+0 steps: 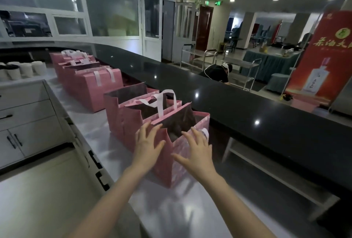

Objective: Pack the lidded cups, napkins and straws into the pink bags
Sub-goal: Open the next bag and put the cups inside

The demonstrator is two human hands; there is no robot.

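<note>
A row of pink bags runs along the steel counter (pixel 171 209). The nearest pink bag (pixel 167 167) stands open with a dark inside. My left hand (pixel 147 145) is spread with straight fingers against its near left top edge. Beside it, my right hand (pixel 196 151) hovers over the same bag's near side with fingers splayed and nothing in them. More open pink bags (pixel 131 112) with white handles stand just behind, and closed pink bags (pixel 95 87) stand farther back. White lidded cups (pixel 22 70) are grouped at the far left. No napkins or straws are visible.
A raised black countertop (pixel 247 108) borders the steel counter on the right. Grey cabinets with drawers (pixel 24 119) stand to the left across a narrow aisle. Beyond the black counter a person in black (pixel 217 72) bends down near metal trolleys, and a red banner (pixel 320 57) stands at right.
</note>
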